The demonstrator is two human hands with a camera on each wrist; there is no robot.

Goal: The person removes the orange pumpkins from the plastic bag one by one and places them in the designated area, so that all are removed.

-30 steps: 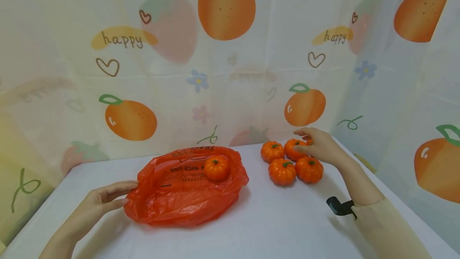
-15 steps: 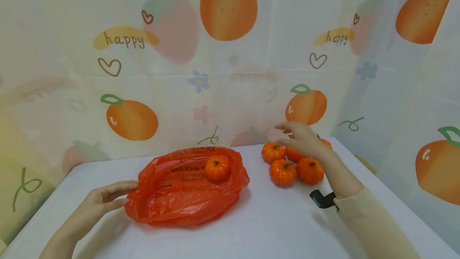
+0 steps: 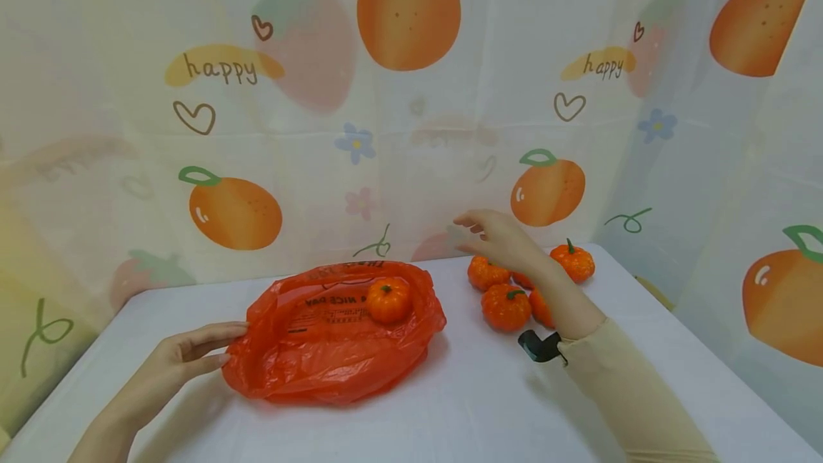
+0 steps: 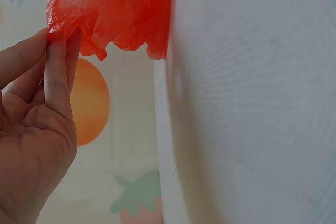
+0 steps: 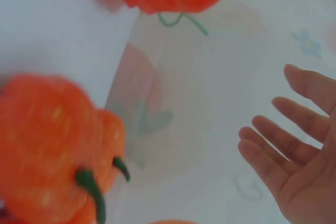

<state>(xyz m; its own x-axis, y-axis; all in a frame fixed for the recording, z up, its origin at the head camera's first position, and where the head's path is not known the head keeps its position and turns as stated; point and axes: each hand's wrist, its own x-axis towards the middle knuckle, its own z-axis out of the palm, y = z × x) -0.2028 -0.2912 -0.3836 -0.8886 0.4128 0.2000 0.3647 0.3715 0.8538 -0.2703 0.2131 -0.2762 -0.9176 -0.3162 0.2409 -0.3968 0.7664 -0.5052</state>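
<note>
A red plastic bag (image 3: 334, 370) lies on its side with its mouth facing me, and a small orange pumpkin (image 3: 388, 300) sits inside at its right. My left hand (image 3: 170, 366) pinches the bag's left rim between thumb and fingers; in the left wrist view the fingertips meet the film of the bag (image 4: 123, 9). My right hand (image 3: 498, 238) is raised above the back of the table, just left of the loose pumpkins. In the right wrist view its palm faces the camera, fingers spread and loosely bent, with nothing in it.
Several small orange pumpkins (image 3: 506, 307) with green stems stand in a group at the right, partly hidden by the right forearm. One pumpkin (image 3: 572, 263) stands at the far right corner. A fruit-printed curtain (image 3: 411, 163) rises behind the white table (image 3: 476, 399).
My right hand has moved left and slightly up from over the pumpkin group, uncovering the far right pumpkin. The left hand and the bag stay put.
</note>
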